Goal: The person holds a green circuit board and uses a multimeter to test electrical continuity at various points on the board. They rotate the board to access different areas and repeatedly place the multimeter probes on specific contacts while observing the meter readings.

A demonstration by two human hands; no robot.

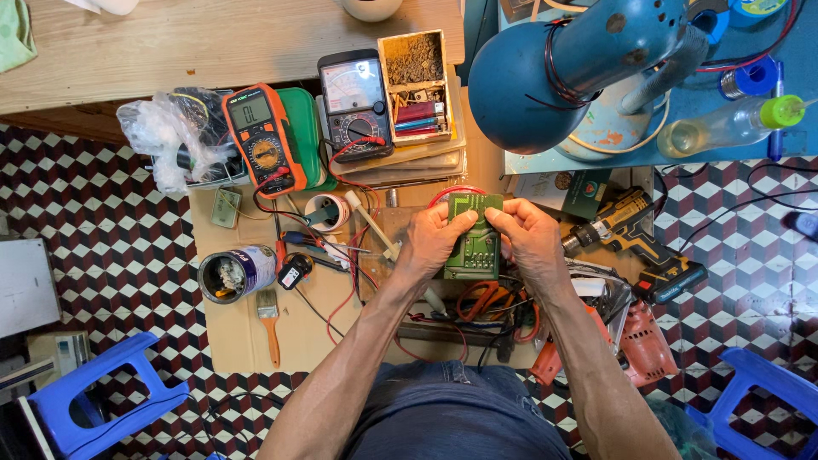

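Note:
I hold a green circuit board [474,243] upright between both hands, above a cardboard sheet [230,324] on the floor. My left hand [433,240] grips the board's left edge, thumb near its top. My right hand [528,238] grips the right edge, fingers curled over the top corner. A red wire [452,191] loops just behind the board. Below my hands lie orange-handled pliers [481,300] and tangled wires.
An orange digital multimeter [264,139] and a black analog meter [355,100] lie at the back. A tin can [234,274], paintbrush [269,324] and cordless drill [635,243] surround my hands. A blue desk lamp [554,68] hangs over the right. Blue stools [94,400] stand at both sides.

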